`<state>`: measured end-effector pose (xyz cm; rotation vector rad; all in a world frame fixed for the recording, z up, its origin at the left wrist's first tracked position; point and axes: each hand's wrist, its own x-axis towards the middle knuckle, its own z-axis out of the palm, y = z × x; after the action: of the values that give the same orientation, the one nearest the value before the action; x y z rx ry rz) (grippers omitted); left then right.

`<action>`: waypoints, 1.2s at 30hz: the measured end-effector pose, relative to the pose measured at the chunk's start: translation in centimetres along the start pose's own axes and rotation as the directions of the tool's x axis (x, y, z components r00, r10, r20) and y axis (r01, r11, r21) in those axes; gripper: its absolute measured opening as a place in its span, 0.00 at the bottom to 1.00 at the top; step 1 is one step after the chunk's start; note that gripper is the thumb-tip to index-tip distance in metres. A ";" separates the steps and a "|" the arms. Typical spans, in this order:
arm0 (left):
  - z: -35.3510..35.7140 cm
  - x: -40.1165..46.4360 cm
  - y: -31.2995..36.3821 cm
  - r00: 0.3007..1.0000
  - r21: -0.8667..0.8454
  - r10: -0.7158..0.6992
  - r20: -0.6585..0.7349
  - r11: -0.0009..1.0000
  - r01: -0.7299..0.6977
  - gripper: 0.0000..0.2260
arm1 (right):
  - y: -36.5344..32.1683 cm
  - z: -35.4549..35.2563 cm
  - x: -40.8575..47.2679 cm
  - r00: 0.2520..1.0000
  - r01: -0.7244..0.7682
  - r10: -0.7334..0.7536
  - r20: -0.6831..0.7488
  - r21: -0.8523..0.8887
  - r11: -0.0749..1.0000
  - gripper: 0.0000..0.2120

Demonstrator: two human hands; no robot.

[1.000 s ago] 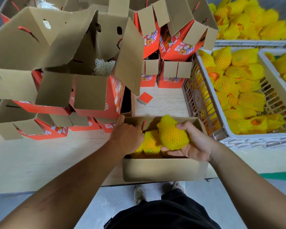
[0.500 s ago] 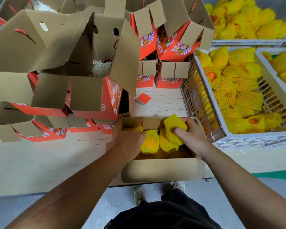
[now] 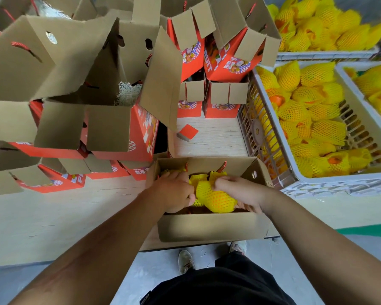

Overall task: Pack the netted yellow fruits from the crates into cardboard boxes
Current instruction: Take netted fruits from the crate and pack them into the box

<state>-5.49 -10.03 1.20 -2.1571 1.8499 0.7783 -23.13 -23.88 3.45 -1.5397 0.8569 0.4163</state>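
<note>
An open cardboard box (image 3: 209, 226) stands at the near edge of the table, holding several netted yellow fruits. Both my hands are inside it. My right hand (image 3: 238, 191) grips a netted fruit (image 3: 216, 200) at the box's near middle. My left hand (image 3: 174, 191) is curled against the fruit's left side and over the fruits beneath; what its fingers hold is hidden. A white plastic crate (image 3: 295, 172) to the right is filled with netted yellow fruits (image 3: 312, 111).
Empty red-and-brown cardboard boxes (image 3: 110, 119) with raised flaps are stacked high on the left and at the back. More crates of netted fruit (image 3: 323, 27) sit at the far right. A small red card (image 3: 187, 132) lies on the table behind the box.
My right hand has carried the netted fruit from above the box rim down into the box, and my left hand has moved in against it.
</note>
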 end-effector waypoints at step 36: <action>-1.6 0.0 0.5 0.989 -0.108 -0.014 0.145 0.994 0.030 0.15 | -1.5 0.0 1.5 0.977 -0.081 0.213 -0.009 -0.940 0.331 0.33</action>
<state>-5.55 -10.90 2.63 -2.1187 1.7469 1.0246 -21.05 -24.37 3.41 -2.4841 0.6537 1.3237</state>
